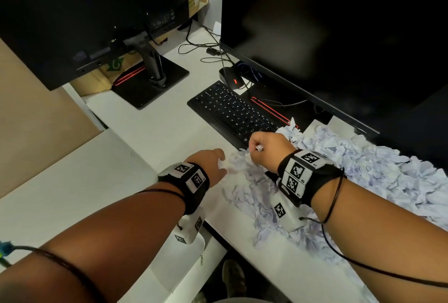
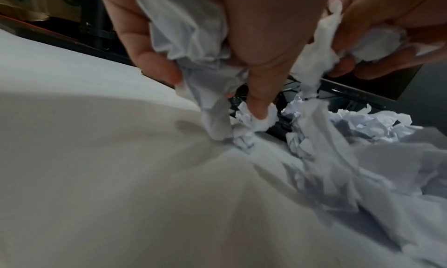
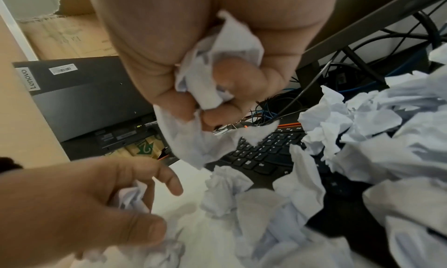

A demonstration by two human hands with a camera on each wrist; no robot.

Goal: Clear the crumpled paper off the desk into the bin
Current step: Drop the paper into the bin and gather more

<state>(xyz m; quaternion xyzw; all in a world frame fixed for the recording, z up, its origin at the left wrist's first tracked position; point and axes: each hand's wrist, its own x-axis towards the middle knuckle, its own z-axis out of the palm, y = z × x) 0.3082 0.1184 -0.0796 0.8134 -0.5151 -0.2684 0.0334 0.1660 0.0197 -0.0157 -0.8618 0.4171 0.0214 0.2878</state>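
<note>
A long heap of crumpled white paper (image 1: 363,171) covers the right half of the white desk (image 1: 135,154). At the heap's left end, my left hand (image 1: 213,164) grips a wad of paper (image 2: 193,42), thumb and fingers curled round it, just above the desk. My right hand (image 1: 264,150) is a fist holding another wad of paper (image 3: 212,77), raised slightly over the heap near the keyboard corner. The two hands sit close together. The left hand (image 3: 96,201) also shows in the right wrist view. No bin is in view.
A black keyboard (image 1: 232,111) lies behind the hands, partly under paper. A mouse (image 1: 232,79) and cables sit beyond it. Two dark monitors (image 1: 92,19) stand at the back. The desk's front edge (image 1: 218,227) runs below my wrists.
</note>
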